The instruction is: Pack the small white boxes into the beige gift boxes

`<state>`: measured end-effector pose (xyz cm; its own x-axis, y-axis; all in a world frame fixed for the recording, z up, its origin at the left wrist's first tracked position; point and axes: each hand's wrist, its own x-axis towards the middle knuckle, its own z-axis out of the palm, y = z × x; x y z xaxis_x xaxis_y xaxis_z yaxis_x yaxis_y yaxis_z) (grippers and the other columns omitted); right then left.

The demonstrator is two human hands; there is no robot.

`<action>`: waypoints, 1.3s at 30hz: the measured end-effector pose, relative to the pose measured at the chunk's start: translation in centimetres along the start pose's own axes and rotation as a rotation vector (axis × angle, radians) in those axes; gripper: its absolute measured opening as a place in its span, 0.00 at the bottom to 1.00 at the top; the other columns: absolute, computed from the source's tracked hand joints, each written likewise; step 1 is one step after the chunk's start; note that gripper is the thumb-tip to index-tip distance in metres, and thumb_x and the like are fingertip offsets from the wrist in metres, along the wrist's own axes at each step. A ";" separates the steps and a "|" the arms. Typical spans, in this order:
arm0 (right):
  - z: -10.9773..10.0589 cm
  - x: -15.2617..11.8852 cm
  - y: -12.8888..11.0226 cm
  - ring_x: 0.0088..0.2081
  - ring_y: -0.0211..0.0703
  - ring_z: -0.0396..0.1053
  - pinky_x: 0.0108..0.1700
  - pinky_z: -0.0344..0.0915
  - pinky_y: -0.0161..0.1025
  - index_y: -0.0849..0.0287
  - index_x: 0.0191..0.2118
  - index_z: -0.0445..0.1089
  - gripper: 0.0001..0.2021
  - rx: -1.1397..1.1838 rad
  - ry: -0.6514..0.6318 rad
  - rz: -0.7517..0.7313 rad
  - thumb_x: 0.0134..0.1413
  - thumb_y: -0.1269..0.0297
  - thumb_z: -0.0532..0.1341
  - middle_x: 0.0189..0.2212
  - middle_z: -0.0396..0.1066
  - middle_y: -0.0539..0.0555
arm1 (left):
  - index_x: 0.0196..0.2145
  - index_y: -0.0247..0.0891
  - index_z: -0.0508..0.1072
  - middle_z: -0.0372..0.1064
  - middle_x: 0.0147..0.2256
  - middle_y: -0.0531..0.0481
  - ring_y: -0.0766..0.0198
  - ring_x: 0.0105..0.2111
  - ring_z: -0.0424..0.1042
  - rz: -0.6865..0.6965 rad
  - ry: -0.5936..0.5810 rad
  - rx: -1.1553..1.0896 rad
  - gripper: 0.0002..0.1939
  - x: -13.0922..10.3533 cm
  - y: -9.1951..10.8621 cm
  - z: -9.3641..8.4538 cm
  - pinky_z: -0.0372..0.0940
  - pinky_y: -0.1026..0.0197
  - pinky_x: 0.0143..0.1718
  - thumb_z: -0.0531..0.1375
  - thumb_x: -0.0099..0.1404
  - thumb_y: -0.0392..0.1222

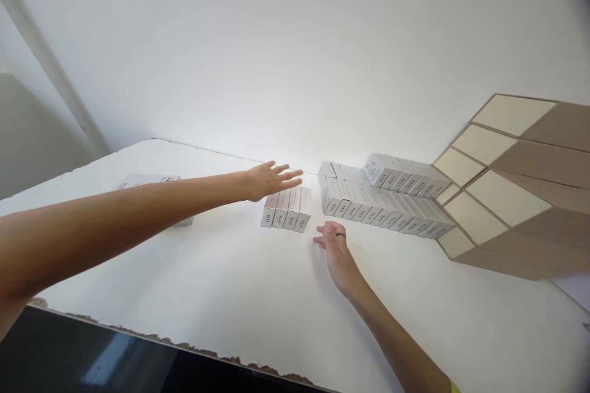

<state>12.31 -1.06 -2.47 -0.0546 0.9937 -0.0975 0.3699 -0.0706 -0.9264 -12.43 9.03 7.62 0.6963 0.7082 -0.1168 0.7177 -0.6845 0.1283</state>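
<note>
Several small white boxes (286, 209) stand side by side in a short row on the white table. My left hand (273, 180) is over the back end of this row, its fingers spread and pointing right, with nothing held. To the right of the row and nearer the front edge, my right hand (335, 249) is beside the table surface, fingers apart and holding nothing. A dark ring shows on one of its fingers. Behind and right of my right hand runs a long row of similar white boxes (382, 209), with more boxes (405, 175) stacked on top.
Large brown cardboard boxes (511, 196) are stacked at the right. A white package (150, 179) lies at the left, partly hidden by my left forearm. The white table (221, 295) meets a wall at the back and has a rough, chipped front edge above a dark surface.
</note>
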 end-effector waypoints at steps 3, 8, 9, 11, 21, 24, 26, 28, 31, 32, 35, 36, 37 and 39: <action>-0.2 -1.0 0.1 0.61 0.56 0.64 0.64 0.56 0.55 0.55 0.61 0.52 0.41 0.036 -0.047 0.024 0.57 0.25 0.42 0.64 0.59 0.65 | 0.68 0.50 0.55 0.41 0.73 0.54 0.45 0.72 0.41 0.155 -0.050 0.052 0.54 1.1 0.9 0.5 0.40 0.40 0.71 0.59 0.43 0.26; 1.0 -0.2 -0.6 0.71 0.52 0.47 0.69 0.49 0.51 0.55 0.70 0.42 0.48 0.095 -0.136 0.017 0.55 0.26 0.49 0.72 0.44 0.61 | 0.65 0.52 0.60 0.42 0.72 0.51 0.44 0.72 0.40 0.269 -0.117 0.061 0.56 2.2 0.9 0.8 0.39 0.39 0.71 0.66 0.37 0.26; 1.3 0.3 -0.7 0.72 0.51 0.44 0.70 0.47 0.50 0.54 0.72 0.40 0.49 0.105 -0.146 0.012 0.55 0.26 0.50 0.73 0.42 0.60 | 0.65 0.51 0.61 0.42 0.72 0.49 0.43 0.73 0.38 0.274 -0.121 0.052 0.56 2.5 0.8 0.9 0.38 0.37 0.71 0.68 0.36 0.28; 1.8 1.2 -0.7 0.73 0.51 0.41 0.71 0.43 0.50 0.53 0.73 0.37 0.49 0.123 -0.156 0.003 0.56 0.28 0.51 0.74 0.40 0.58 | 0.64 0.48 0.62 0.43 0.72 0.47 0.40 0.72 0.38 0.281 -0.121 0.024 0.56 3.1 0.5 1.0 0.38 0.37 0.71 0.72 0.35 0.34; 2.2 3.0 -0.2 0.73 0.54 0.40 0.71 0.48 0.53 0.54 0.73 0.23 0.73 0.086 -0.095 -0.031 0.33 0.43 0.76 0.73 0.39 0.63 | 0.55 0.35 0.65 0.54 0.66 0.31 0.36 0.67 0.52 0.387 -0.029 0.025 0.47 4.4 0.5 1.9 0.41 0.41 0.70 0.72 0.39 0.55; 2.8 3.7 0.1 0.73 0.56 0.35 0.72 0.45 0.52 0.54 0.72 0.18 0.80 0.060 -0.013 -0.024 0.25 0.47 0.79 0.74 0.30 0.63 | 0.50 0.33 0.66 0.60 0.58 0.29 0.36 0.58 0.61 0.386 0.015 0.059 0.43 4.8 1.4 2.1 0.45 0.38 0.67 0.70 0.41 0.59; 3.1 4.0 0.2 0.74 0.57 0.29 0.72 0.41 0.53 0.54 0.71 0.16 0.81 0.040 0.030 -0.012 0.23 0.46 0.79 0.74 0.22 0.62 | 0.48 0.34 0.65 0.62 0.55 0.29 0.37 0.53 0.64 0.363 0.034 0.074 0.41 4.9 2.1 2.3 0.50 0.36 0.63 0.68 0.42 0.61; 3.1 4.2 0.2 0.74 0.57 0.24 0.73 0.39 0.54 0.54 0.71 0.13 0.83 0.021 0.045 -0.008 0.21 0.47 0.79 0.73 0.17 0.61 | 0.48 0.34 0.65 0.62 0.53 0.30 0.38 0.50 0.64 0.328 0.045 0.084 0.40 4.8 2.7 2.7 0.55 0.36 0.58 0.68 0.43 0.62; 2.5 4.3 0.1 0.74 0.55 0.23 0.73 0.39 0.53 0.54 0.71 0.11 0.87 -0.002 -0.004 -0.019 0.17 0.50 0.80 0.73 0.15 0.61 | 0.48 0.33 0.64 0.61 0.52 0.30 0.38 0.49 0.63 0.256 0.065 0.073 0.40 4.4 3.4 3.2 0.58 0.36 0.53 0.67 0.44 0.61; 2.2 4.4 0.1 0.74 0.55 0.22 0.73 0.38 0.53 0.54 0.70 0.10 0.87 -0.008 -0.030 -0.025 0.17 0.50 0.81 0.73 0.14 0.61 | 0.48 0.33 0.64 0.60 0.52 0.29 0.38 0.50 0.62 0.229 0.072 0.061 0.39 4.1 3.6 3.4 0.58 0.36 0.53 0.67 0.45 0.61; 0.9 4.5 0.1 0.74 0.54 0.19 0.72 0.34 0.56 0.52 0.71 0.10 0.86 -0.006 -0.133 -0.045 0.20 0.46 0.80 0.73 0.12 0.61 | 0.51 0.32 0.63 0.58 0.56 0.27 0.37 0.54 0.60 0.150 0.076 -0.008 0.39 3.3 3.9 3.7 0.58 0.35 0.54 0.65 0.49 0.59; 0.5 4.6 0.1 0.74 0.54 0.20 0.72 0.34 0.57 0.51 0.71 0.10 0.85 0.004 -0.175 -0.054 0.22 0.43 0.79 0.73 0.12 0.61 | 0.54 0.33 0.62 0.57 0.57 0.28 0.37 0.56 0.58 0.129 0.069 -0.043 0.40 3.0 4.0 3.7 0.57 0.34 0.56 0.65 0.50 0.60; 0.0 4.7 0.2 0.74 0.54 0.21 0.72 0.35 0.58 0.51 0.71 0.10 0.83 0.019 -0.216 -0.065 0.25 0.39 0.77 0.73 0.14 0.61 | 0.57 0.33 0.60 0.56 0.60 0.28 0.37 0.59 0.57 0.110 0.060 -0.085 0.43 2.7 4.0 3.6 0.55 0.33 0.58 0.64 0.51 0.61; -0.8 5.0 0.4 0.74 0.54 0.25 0.71 0.36 0.59 0.49 0.71 0.12 0.79 0.056 -0.289 -0.100 0.29 0.29 0.71 0.74 0.20 0.61 | 0.63 0.35 0.53 0.50 0.65 0.31 0.38 0.64 0.53 0.071 0.049 -0.180 0.49 2.3 4.1 3.5 0.50 0.32 0.63 0.62 0.53 0.65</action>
<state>12.98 3.92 -3.02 -0.3526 0.9308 -0.0968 0.2983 0.0138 -0.9544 -7.89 7.24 4.46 0.7404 0.6701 -0.0537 0.6504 -0.6939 0.3089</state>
